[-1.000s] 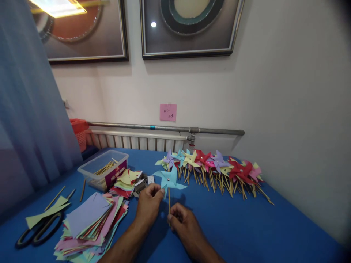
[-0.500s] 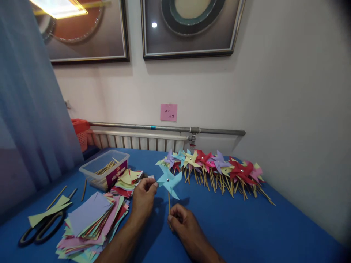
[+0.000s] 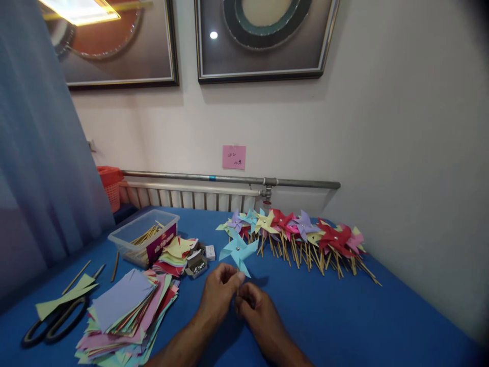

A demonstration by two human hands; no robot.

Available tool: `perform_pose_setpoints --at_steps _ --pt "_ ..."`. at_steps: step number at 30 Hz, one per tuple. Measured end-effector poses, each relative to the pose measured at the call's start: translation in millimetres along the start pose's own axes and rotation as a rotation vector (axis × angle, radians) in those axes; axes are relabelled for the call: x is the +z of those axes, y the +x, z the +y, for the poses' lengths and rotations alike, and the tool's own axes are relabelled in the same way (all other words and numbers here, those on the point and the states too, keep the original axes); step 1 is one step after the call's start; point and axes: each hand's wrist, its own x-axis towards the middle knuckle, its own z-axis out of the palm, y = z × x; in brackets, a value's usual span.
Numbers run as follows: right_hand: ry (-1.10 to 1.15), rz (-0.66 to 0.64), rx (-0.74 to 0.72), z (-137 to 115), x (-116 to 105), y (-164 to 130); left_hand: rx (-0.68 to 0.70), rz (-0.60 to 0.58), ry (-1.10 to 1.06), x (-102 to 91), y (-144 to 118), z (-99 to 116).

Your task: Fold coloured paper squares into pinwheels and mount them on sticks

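Observation:
A light blue paper pinwheel [image 3: 244,250] stands upright in front of me, its centre fixed with a small shiny pin. My right hand [image 3: 262,313] is closed round the lower part of its thin wooden stick. Just above, my left hand [image 3: 218,291] pinches the stick below the lower blade. Most of the stick is hidden by my fingers. Left of my left hand lies an open small box of metal pins [image 3: 197,267], with a small white box [image 3: 210,253] beside it.
Finished pinwheels [image 3: 301,229] lie in a row along the back right. At left are a stack of coloured paper [image 3: 122,300], cut paper pieces [image 3: 175,250], a plastic tub [image 3: 128,244] of sticks and black-handled scissors [image 3: 63,323]. A radiator [image 3: 183,198] runs behind the table.
My left hand has left the pinwheel's blade and moved down and right onto the stick, uncovering the pin box. The pinwheel's blades have turned slightly. My right hand stays on the stick.

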Motion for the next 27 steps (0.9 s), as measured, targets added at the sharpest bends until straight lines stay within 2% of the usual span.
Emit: perform_pose_setpoints --at_steps 3,9,19,27 --pt "-0.003 -0.017 -0.038 0 0 -2 0.004 -0.031 0.046 2.8 -3 0" --pt "-0.012 -0.038 -0.038 -2 2 -3 0.018 0.003 0.097 0.0 -2 3" --pt "-0.033 -0.055 0.020 -8 2 -4 0.027 0.093 0.056 -9.9 5 4" --pt "-0.008 -0.062 0.033 -11 3 -6 0.056 0.203 0.135 -23.3 12 8"
